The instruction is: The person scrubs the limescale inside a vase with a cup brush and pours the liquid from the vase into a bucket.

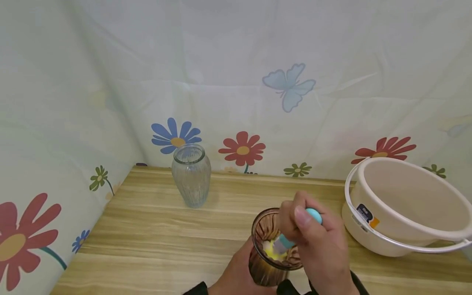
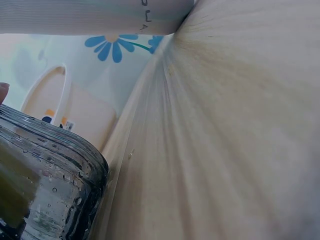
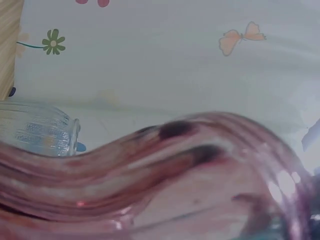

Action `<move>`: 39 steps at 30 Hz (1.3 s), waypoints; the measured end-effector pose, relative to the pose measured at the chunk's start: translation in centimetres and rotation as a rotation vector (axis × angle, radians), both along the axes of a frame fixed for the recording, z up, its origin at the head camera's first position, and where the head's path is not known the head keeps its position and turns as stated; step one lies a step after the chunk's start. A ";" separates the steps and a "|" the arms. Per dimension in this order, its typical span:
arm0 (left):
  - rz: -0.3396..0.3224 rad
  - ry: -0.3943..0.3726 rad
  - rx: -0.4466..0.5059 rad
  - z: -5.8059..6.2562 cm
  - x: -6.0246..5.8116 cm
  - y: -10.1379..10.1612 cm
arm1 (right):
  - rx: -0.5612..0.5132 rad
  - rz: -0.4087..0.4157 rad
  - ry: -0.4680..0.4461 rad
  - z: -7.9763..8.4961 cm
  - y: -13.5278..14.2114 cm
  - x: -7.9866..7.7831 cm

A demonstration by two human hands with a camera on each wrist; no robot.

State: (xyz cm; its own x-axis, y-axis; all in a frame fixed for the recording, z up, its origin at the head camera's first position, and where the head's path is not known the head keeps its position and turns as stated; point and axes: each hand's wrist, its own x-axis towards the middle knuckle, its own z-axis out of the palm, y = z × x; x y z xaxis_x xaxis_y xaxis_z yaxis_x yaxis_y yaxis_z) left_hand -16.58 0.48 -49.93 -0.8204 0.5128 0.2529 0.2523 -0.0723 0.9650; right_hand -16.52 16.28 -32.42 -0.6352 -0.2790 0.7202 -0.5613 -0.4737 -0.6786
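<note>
A brown ribbed glass vase [image 1: 268, 268] stands tilted near the table's front, its mouth facing up toward the head camera. My left hand [image 1: 237, 272] grips it round its lower side. In my right hand [image 1: 318, 246] is the teal handle of a bottle brush [image 1: 285, 241], fist curled round it. The brush's yellow-and-white head is down inside the vase. Water drops cover the vase's thick base [image 2: 60, 185] in the left wrist view, and a yellowish patch shows through it. The vase's pinkish wall [image 3: 165, 185] fills the lower right wrist view; that hand's fingers are hidden there.
A clear ribbed glass vase [image 1: 191, 180] stands upright at the back left of the wooden table [image 1: 147, 246]. To the right is a cream bucket [image 1: 372, 200] with its handle lowered over the front. Flowered curtain sheeting [image 1: 228, 61] hangs behind and at the sides.
</note>
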 end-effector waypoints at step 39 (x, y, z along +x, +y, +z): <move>-0.061 -0.208 0.044 0.5 0.0 0.2 | 0.114 -0.142 0.061 0.0 -0.4 -0.6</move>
State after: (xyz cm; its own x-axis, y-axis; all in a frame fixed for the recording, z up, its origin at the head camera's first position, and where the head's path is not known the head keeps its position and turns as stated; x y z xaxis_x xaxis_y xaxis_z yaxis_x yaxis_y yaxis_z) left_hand -16.57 0.71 -49.40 -0.8252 0.5550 0.1050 0.0422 -0.1249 0.9913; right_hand -17.10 15.92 -32.37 -0.6300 -0.2717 0.7275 -0.6592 -0.3082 -0.6859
